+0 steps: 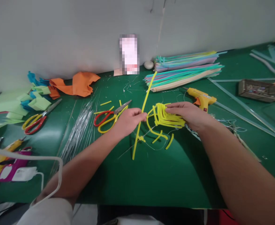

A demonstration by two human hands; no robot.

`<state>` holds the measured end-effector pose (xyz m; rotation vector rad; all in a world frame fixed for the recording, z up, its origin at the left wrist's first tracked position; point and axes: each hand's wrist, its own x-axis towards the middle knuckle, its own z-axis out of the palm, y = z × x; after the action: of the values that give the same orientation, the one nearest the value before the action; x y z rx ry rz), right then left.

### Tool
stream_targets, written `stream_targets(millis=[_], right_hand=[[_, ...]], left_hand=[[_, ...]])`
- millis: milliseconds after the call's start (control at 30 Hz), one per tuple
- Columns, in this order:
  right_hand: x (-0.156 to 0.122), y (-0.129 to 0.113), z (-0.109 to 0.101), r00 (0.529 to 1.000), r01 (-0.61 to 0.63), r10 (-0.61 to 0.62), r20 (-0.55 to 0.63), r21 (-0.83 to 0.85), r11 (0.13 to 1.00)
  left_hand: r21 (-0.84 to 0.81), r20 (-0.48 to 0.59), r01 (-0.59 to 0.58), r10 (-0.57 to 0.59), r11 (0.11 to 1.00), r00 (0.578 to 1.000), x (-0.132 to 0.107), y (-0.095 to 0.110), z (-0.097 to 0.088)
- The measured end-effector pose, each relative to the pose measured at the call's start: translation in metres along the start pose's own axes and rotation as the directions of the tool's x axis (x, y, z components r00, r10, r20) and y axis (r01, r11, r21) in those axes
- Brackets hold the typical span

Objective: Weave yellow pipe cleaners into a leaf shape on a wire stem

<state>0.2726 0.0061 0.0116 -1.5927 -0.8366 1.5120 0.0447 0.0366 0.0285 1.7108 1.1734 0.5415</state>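
The left hand (134,120) is closed in a pinch, its thumb and finger gripping a fuzzy yellow strip (146,97) partway along its length. The right hand (184,114) grips the right end of a yellow looped piece (167,117), its fingers stretched along the top and partly hiding it; I cannot tell where the thumb sits. That piece is held above the middle of the green desk (163,181), just right of the strip, which slants from upper right to lower left. Loose yellow ends trail beneath it.

The left forearm (95,156) reaches in from the lower left, the right forearm (236,159) from the lower right, so the hands meet nearly face to face.

A grey label on the white plug (24,173) is too small to read, and the phone (129,54) against the wall has its screen blurred out. Red-and-yellow scissors (104,120) lie just beside the left hand; a yellow glue gun (204,98) lies just beyond the right.
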Motion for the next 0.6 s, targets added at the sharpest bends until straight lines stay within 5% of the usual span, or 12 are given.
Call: stream_targets(millis=[200,333,600], right_hand=[[-0.002,0.009,0.017,0.989,0.108,-0.083,0.120,-0.219,0.970],[-0.001,0.015,0.023,0.981,0.145,-0.111,0.162,-0.219,0.965],[-0.001,0.015,0.025,0.976,0.216,-0.214,0.030,-0.094,0.972]], left_hand=[[-0.233,0.012,0.062,-0.061,0.971,0.998,0.005,-0.003,0.001],[-0.127,-0.028,0.073,-0.077,0.989,0.997,0.006,-0.011,0.000],[-0.057,0.015,0.025,-0.024,0.998,1.000,0.002,-0.005,-0.006]])
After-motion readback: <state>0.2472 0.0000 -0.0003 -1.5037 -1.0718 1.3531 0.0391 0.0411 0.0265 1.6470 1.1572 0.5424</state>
